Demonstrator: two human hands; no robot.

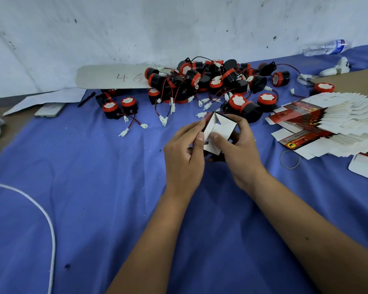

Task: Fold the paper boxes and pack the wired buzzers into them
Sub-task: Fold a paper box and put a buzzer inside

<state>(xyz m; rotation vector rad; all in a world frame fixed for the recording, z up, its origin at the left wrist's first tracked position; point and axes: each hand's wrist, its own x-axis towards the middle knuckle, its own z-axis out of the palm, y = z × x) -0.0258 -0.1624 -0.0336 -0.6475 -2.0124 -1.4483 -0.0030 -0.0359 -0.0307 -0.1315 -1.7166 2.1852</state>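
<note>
In the middle of the frame, the left hand (184, 153) and right hand (236, 145) both held one paper box (218, 129), thumbs pressing its flaps shut. The buzzers (210, 81) waited in a pile above, easy to reach.

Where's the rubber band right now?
In the head view, the rubber band lies flat on the blue cloth right of the right hand, just below the fanned stack of flat boxes.
</note>
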